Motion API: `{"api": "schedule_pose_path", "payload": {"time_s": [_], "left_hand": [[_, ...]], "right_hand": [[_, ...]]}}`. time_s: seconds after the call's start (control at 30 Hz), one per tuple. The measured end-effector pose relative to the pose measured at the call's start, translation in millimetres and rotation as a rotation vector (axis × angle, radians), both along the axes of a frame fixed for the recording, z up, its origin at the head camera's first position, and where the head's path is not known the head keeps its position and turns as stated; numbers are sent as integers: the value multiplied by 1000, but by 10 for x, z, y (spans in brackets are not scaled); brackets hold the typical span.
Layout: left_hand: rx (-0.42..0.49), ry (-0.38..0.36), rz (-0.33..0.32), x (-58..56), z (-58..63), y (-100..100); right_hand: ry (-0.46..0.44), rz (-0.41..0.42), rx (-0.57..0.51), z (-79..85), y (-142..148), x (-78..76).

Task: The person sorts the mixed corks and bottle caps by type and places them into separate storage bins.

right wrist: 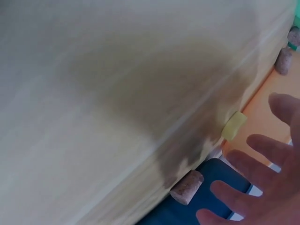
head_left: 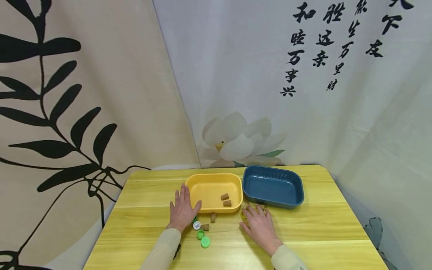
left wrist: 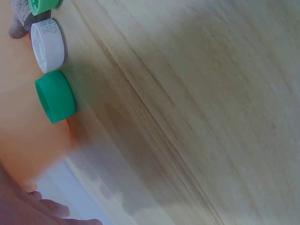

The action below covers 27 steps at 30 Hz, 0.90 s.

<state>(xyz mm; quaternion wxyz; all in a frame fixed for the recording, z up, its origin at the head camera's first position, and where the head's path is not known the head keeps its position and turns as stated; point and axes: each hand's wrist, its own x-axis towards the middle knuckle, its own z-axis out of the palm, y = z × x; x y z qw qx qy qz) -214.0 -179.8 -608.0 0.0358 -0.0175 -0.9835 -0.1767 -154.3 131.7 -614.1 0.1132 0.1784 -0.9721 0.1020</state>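
A yellow wood-grain counter [head_left: 320, 240] stands before two cloth hangings [head_left: 135, 93], one printed with a black leafy branch [head_left: 54, 149], the other with a pale lotus [head_left: 236, 138] and dark brushed characters [head_left: 303, 12]. On it sits a shallow, glossy yellow tray [head_left: 206, 191] with rounded corners, just left of a dark blue tray [head_left: 273, 185]. Two brown corks [head_left: 227, 203] lie inside the yellow one. The left grip [head_left: 181, 212], fingers extended, is at its left end; the right grip [head_left: 261, 227], fingers spread, is beside a small yellow cap [right wrist: 233, 125].

Cream sleeves [head_left: 161, 252] reach the bare hands [head_left: 182, 212] [head_left: 261, 229], a small black piece [head_left: 177, 251] showing beside the left one.
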Motion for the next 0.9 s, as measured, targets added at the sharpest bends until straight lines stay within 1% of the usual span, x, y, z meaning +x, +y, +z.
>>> {"api": "schedule_pose_path", "payload": {"time_s": [0.17, 0.33, 0.4, 0.57, 0.67, 0.77, 0.9], "left_hand": [[-1, 12, -1, -2, -2, 6], [9, -5, -5, 0, 24, -20], [18, -13, -9, 2, 30, -43], [61, 13, -10, 18, 47, -94], [69, 69, -9, 49, 64, -123], [66, 151, -14, 106, 82, -154], [78, 248, -44, 243, 99, -185]], "right_hand": [[27, 25, 30, -9, -12, 14], [45, 65, 45, -16, -19, 91], [62, 77, 35, -13, -32, 118], [139, 102, -7, 39, -87, 138], [176, 113, -32, 85, -124, 130], [188, 97, -46, 120, -158, 108], [158, 42, -68, 144, -194, 74]]}}
